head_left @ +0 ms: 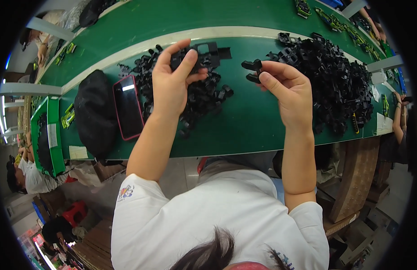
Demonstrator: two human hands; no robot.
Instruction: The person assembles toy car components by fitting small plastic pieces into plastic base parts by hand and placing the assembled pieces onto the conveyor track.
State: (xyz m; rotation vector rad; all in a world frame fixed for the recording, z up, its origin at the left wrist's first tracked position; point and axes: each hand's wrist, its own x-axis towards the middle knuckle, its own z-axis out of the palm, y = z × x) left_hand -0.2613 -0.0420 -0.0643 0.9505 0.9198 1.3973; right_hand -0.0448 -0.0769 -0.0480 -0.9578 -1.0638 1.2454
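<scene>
My left hand [174,74] is closed on a flat black plastic part [211,54] with a rectangular opening, raised over a heap of small black plastic pieces [213,94]. Thumb and fingers of my right hand [287,87] pinch a small curved black plastic clip [252,72], its two prongs pointing left. The two held parts are apart, with green tabletop between them. Beside my right hand spreads a larger pile of black plastic parts [334,85].
A phone with a red rim [128,108] and a black cloth bag [97,112] lie left on the green table [240,121]. Farther left stands a green bin [55,135] of black parts. A yellow-black tool [355,123] lies near the right edge. Other people work at both sides.
</scene>
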